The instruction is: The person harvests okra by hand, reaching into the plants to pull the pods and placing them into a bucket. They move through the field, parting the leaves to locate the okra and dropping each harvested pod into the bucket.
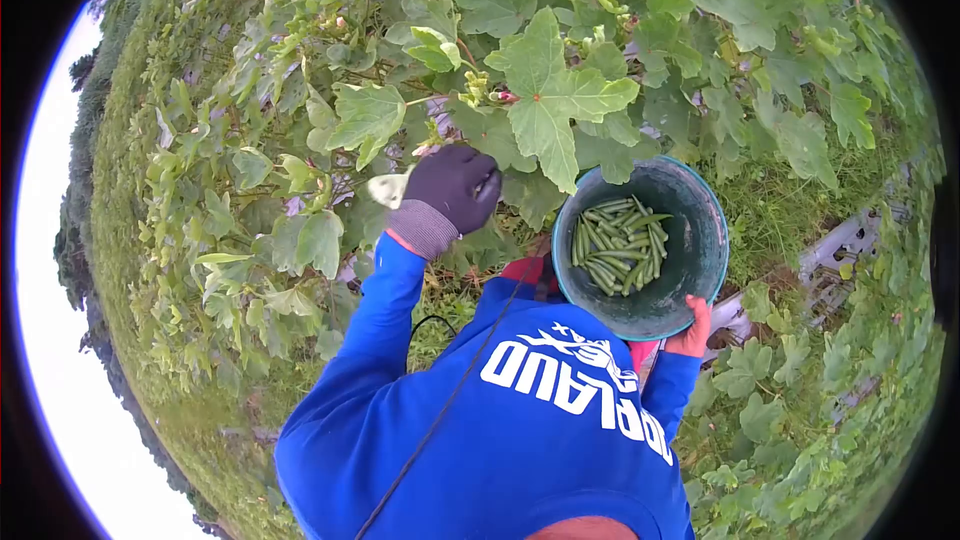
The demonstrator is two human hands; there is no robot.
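My left hand (455,190), in a dark glove with a grey cuff, is closed among the okra plant's leaves (570,95). What its curled fingers hold, if anything, is hidden. A pale, petal-like thing (388,190) shows beside the glove's left edge. My right hand (690,328) is bare and grips the lower right rim of a dark green bucket (690,210), with its fingers partly hidden. Many green okra pods (622,245) lie in the bottom of the tilted bucket.
Dense leafy plants (200,240) stand to the left and ahead. At the right, light sheeting (840,250) lies on the ground between grass and more plants (800,390). A thin dark cord (445,410) crosses my blue shirt (470,460).
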